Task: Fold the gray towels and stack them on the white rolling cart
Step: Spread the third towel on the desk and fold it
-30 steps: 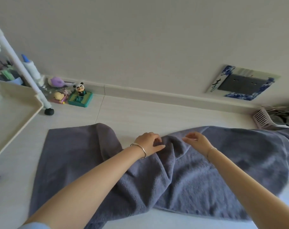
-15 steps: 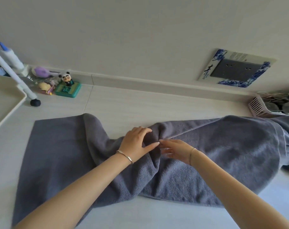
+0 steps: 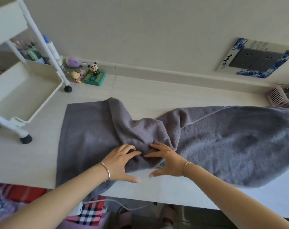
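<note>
The gray towel (image 3: 223,146) lies lengthwise across the tabletop (image 3: 157,93). Its left end is flat near the white rolling cart (image 3: 21,96), and its right end reaches toward the right edge. In the middle the towel is gathered into a thick ridge of wrinkles. One part of it hangs over the front edge.

Both hands are at this ridge, close to the front edge. The left hand (image 3: 122,162) and the right hand (image 3: 166,161) have their fingers (image 3: 132,148) nearly straight and laid on the cloth. The thumbs are spread out on the bare tabletop. Nothing is pinched, as far as I can see.

I judge that the step now is to flatten the towel before the first fold. To do it well, the palms should slide apart from the middle toward each end, so the wrinkles go outward. The far long edge should become straight and parallel to the front edge. The hanging part should be pulled back onto the tabletop, or the fold will come out uneven.
</note>
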